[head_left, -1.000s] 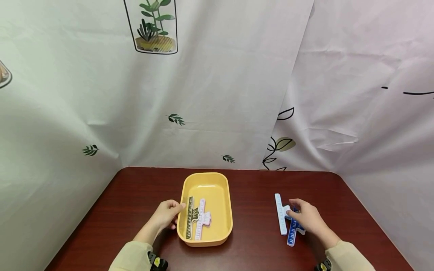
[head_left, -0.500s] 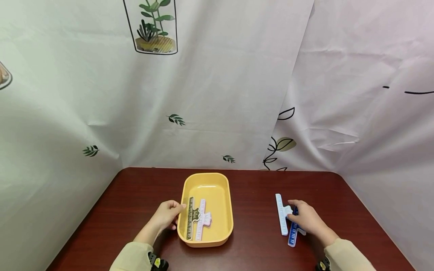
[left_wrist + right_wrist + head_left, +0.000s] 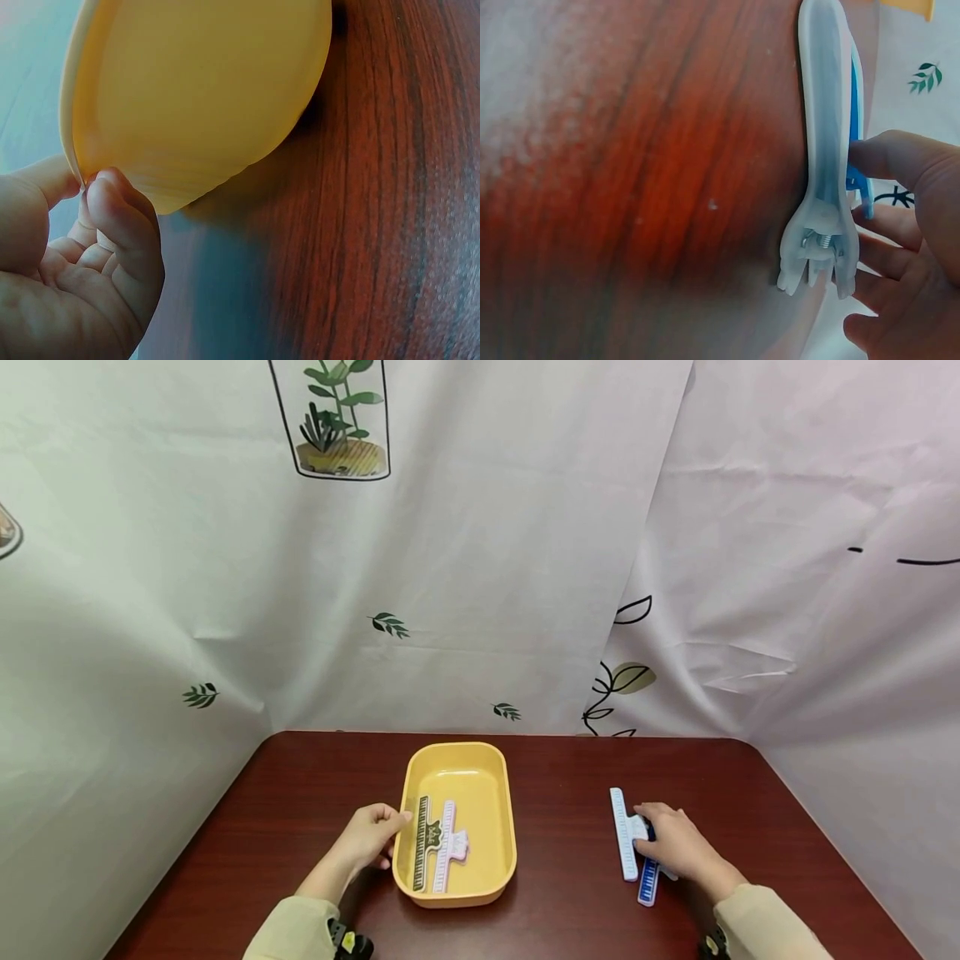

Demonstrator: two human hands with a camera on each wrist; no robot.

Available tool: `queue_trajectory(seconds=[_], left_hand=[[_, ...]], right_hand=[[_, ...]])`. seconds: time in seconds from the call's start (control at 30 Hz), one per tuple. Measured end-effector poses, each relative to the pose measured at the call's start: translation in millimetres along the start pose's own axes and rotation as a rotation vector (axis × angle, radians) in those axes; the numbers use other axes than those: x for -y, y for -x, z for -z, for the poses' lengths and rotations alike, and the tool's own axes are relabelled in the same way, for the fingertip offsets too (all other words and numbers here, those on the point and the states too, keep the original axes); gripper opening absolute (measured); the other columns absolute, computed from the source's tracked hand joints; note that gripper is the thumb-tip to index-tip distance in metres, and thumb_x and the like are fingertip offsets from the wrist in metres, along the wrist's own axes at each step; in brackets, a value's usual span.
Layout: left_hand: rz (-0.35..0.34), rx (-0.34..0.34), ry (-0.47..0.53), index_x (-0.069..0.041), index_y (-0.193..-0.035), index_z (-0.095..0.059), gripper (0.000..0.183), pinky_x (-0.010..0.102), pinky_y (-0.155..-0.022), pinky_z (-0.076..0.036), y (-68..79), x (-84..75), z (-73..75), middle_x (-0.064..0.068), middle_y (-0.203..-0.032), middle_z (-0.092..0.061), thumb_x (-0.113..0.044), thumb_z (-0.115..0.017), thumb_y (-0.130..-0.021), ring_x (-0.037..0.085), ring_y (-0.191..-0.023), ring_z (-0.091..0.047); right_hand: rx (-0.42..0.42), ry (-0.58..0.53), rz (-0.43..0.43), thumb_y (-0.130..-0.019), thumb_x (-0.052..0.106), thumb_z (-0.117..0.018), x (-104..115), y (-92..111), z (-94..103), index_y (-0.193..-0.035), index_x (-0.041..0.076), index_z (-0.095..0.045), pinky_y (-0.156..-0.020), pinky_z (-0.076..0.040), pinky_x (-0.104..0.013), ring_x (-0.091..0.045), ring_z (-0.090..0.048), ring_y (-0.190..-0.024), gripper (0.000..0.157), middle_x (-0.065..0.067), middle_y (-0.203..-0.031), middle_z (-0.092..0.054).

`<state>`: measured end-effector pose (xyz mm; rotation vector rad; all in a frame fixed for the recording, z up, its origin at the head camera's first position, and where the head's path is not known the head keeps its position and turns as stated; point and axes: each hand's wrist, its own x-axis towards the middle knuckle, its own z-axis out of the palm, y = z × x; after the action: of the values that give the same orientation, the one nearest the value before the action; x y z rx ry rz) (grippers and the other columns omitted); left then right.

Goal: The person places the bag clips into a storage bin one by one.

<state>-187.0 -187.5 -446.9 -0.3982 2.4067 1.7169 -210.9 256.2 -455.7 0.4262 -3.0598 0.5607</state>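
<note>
My left hand (image 3: pixel 367 839) pinches the left rim of a yellow tray (image 3: pixel 491 827); thumb and fingertip meet on its edge in the left wrist view. Inside lie a dark green ruler clip (image 3: pixel 422 843) and a pale pink one (image 3: pixel 444 847). On the right, my right hand (image 3: pixel 675 839) reaches over two more ruler clips. Its thumb and fingers sit on either side of the light blue clip's (image 3: pixel 622 835) handle, thumb touching it. A dark blue clip (image 3: pixel 648 883) lies partly hidden under the hand; its whitish side (image 3: pixel 826 112) stands foremost in the right wrist view.
The dark red wooden table (image 3: pixel 562 860) carries everything. A pale patterned curtain (image 3: pixel 480 568) hangs behind the table and along its sides. Between the tray and the clips runs a stretch of bare tabletop.
My right hand has shifted slightly left, from over the dark blue clip toward the light blue clip's handle. The left hand and tray stay put.
</note>
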Motion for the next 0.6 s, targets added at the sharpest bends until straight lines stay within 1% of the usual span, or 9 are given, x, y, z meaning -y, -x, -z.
queue_trajectory(seconds=[0.1, 0.23, 0.33, 0.5, 0.53, 0.6], left_hand=[[0.002, 0.001, -0.002, -0.004, -0.082, -0.054, 0.024, 0.023, -0.040, -0.041, -0.3, -0.1, 0.1, 0.004, -0.058, -0.047, -0.025, -0.061, -0.090, 0.012, -0.048, -0.046], [0.006, 0.003, -0.001, -0.004, -0.083, -0.053, 0.024, 0.023, -0.040, -0.042, -0.5, 0.1, 0.0, 0.004, -0.058, -0.047, -0.025, -0.061, -0.090, 0.013, -0.048, -0.046], [0.004, 0.001, -0.001, -0.004, -0.083, -0.053, 0.024, 0.024, -0.040, -0.041, -0.5, 0.4, -0.2, 0.004, -0.058, -0.047, -0.025, -0.061, -0.090, 0.013, -0.048, -0.046], [0.002, -0.005, -0.002, -0.004, -0.083, -0.053, 0.024, 0.024, -0.040, -0.041, -0.6, 1.0, -0.3, 0.004, -0.057, -0.047, -0.026, -0.061, -0.090, 0.014, -0.048, -0.045], [0.001, -0.005, -0.003, -0.004, -0.083, -0.053, 0.024, 0.024, -0.040, -0.041, -0.7, 1.2, -0.3, 0.005, -0.057, -0.047, -0.026, -0.061, -0.090, 0.014, -0.048, -0.045], [0.003, -0.006, -0.004, -0.004, -0.083, -0.053, 0.024, 0.024, -0.039, -0.041, -0.8, 1.2, -0.3, 0.004, -0.057, -0.047, -0.026, -0.061, -0.090, 0.014, -0.048, -0.045]], right_hand=[[-0.010, 0.019, 0.017, -0.078, 0.017, -0.073, 0.3, -0.1, 0.7, -0.117, -0.008, -0.058, -0.099, -0.029, -0.069, -0.044, -0.050, -0.118, 0.048, -0.028, -0.121, -0.057], [-0.006, 0.019, 0.028, -0.078, 0.017, -0.073, 0.0, -0.1, 0.9, -0.113, -0.007, -0.060, -0.100, -0.028, -0.069, -0.043, -0.050, -0.117, 0.044, -0.026, -0.119, -0.058], [0.002, -0.006, 0.026, -0.078, 0.017, -0.074, 0.0, -0.6, 1.2, -0.112, -0.006, -0.059, -0.101, -0.028, -0.068, -0.042, -0.050, -0.117, 0.043, -0.024, -0.117, -0.059], [0.009, -0.077, 0.036, -0.077, 0.014, -0.074, 1.5, -3.2, 2.9, -0.114, -0.004, -0.058, -0.102, -0.030, -0.064, -0.039, -0.053, -0.115, 0.044, -0.020, -0.114, -0.061], [0.011, -0.091, 0.033, -0.078, 0.014, -0.074, 2.0, -3.7, 3.3, -0.114, -0.003, -0.058, -0.102, -0.031, -0.063, -0.038, -0.054, -0.114, 0.044, -0.019, -0.114, -0.061], [0.016, -0.105, 0.023, -0.077, 0.014, -0.074, 3.0, -4.2, 4.2, -0.116, -0.002, -0.057, -0.099, -0.037, -0.060, -0.036, -0.057, -0.110, 0.045, -0.018, -0.114, -0.062]])
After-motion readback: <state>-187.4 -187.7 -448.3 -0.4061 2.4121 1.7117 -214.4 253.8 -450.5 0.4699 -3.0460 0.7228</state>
